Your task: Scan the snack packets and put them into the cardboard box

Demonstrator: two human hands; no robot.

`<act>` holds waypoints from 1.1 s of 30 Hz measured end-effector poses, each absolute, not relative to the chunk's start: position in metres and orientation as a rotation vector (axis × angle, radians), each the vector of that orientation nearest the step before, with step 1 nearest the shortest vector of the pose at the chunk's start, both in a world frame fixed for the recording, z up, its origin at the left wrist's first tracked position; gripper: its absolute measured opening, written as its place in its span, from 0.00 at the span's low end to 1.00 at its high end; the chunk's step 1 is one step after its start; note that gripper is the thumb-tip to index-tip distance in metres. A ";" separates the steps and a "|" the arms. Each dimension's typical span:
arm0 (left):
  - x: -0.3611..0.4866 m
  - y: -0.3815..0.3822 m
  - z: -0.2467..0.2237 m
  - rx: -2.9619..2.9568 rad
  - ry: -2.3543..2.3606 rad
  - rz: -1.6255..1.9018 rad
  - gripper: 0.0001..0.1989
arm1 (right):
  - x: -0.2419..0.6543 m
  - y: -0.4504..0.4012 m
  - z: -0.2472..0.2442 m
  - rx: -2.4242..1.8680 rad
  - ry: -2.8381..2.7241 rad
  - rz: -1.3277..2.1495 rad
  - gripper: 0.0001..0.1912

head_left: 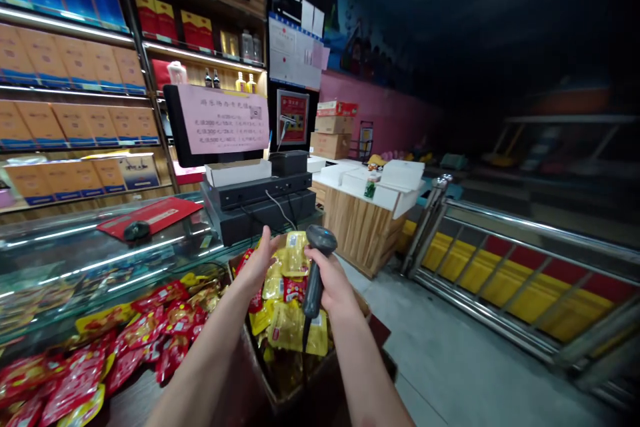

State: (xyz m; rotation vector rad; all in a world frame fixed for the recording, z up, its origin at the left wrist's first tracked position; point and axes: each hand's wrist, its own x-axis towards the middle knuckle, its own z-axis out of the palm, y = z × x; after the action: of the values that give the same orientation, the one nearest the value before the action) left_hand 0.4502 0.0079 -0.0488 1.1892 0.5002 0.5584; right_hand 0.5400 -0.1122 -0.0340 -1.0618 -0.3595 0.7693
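Note:
My right hand point(331, 278) grips a dark grey handheld barcode scanner point(315, 283), its head raised and its cable hanging down. My left hand point(255, 261) is beside it, with its fingers against the edge of an upright yellow snack packet point(295, 255). That packet stands above a heap of yellow packets point(290, 327) in a dark box point(265, 380). The hands are a short way apart, and the scanner head is close to the raised packet. Red snack packets point(75, 373) lie in a heap to the left of the box.
A glass display counter point(95, 247) lies on the left, with a computer mouse point(137, 230) on a red mat. Ahead stand black devices point(260, 207) and a pink sign point(223, 121). Boxed goods fill the shelves point(75, 80). A wooden counter point(360, 233) and a steel railing point(505, 260) are to the right.

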 end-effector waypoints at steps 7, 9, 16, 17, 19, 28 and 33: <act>0.432 0.014 -0.063 1.194 0.589 0.582 0.40 | 0.531 -0.116 -0.042 -1.058 -0.265 0.802 0.16; 0.411 0.017 -0.062 1.175 0.597 0.630 0.39 | 0.515 -0.111 -0.041 -1.053 -0.300 0.850 0.15; 0.301 0.033 -0.066 1.081 0.764 0.779 0.38 | 0.437 -0.072 -0.055 -1.043 -0.440 1.070 0.12; 0.284 0.036 -0.068 1.064 0.781 0.809 0.38 | 0.425 -0.067 -0.060 -1.041 -0.453 1.102 0.12; 0.254 0.040 -0.075 1.033 0.816 0.872 0.38 | 0.404 -0.056 -0.069 -1.053 -0.465 1.146 0.12; 0.206 0.057 -0.124 1.167 1.020 0.836 0.30 | 0.366 -0.031 -0.118 -1.232 -0.425 1.137 0.13; 0.234 0.058 -0.148 1.348 0.932 0.725 0.22 | 0.366 -0.028 -0.147 -1.270 -0.382 1.094 0.19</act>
State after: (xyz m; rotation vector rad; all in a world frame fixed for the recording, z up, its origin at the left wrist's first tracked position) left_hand 0.2344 0.0581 -0.1476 1.3484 0.9322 0.7252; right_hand 0.3662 -0.0285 -0.1468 -1.2699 -0.3822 1.0942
